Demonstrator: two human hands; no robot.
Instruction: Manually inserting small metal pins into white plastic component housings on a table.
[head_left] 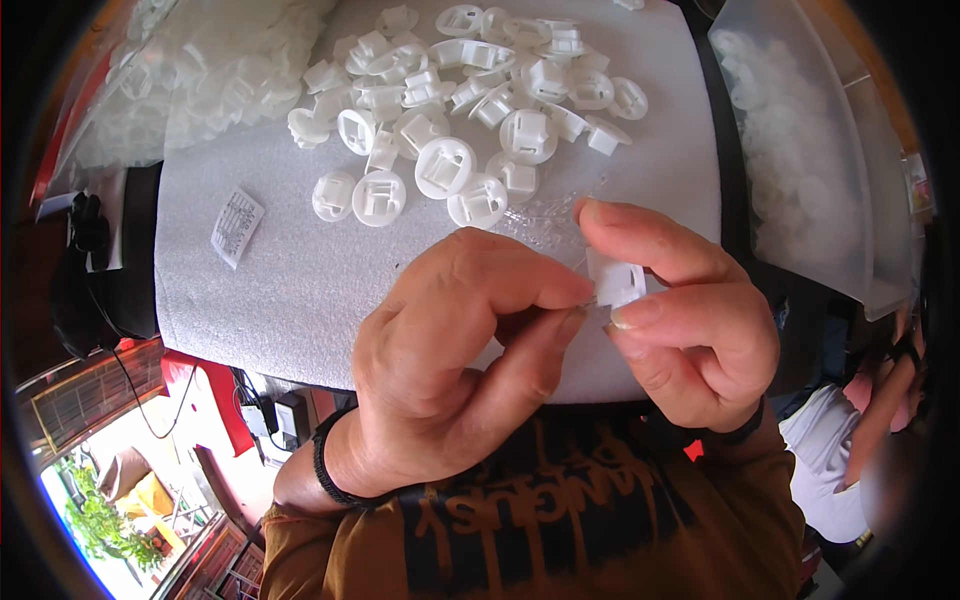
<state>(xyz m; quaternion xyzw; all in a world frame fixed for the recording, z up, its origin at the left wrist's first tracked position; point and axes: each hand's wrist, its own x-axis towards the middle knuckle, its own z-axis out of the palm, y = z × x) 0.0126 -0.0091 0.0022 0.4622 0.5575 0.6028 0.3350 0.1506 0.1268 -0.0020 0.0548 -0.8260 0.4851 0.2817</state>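
We are holding one white plastic part [618, 284] up in front of the chest, over the near edge of the desk [270, 320], with the right hand [700, 330] closing its grip around the sides. The left hand [460, 350] is meeting it there, thumb and forefinger bunching right beside the part's near-left corner. Something thin seems to be showing at those fingertips, but we are not able to tell whether that grip is closing on it or only hovering against the part.

The main risk, as we are judging it, is slipping: the right grip is bearing on a small, smooth-looking piece, so any sideways push from the left could be twisting it loose. If it is dropping, it could be falling past the desk edge toward our lap — we are holding it that close. Our fingers are also hiding much of the part, so a misaligned push could be going unnoticed.

Farther out, the heap of similar white parts [443, 168] is lying loose, and small clear pieces [545, 215] are lying between it and our hands — a sweeping wrist could be scattering those.
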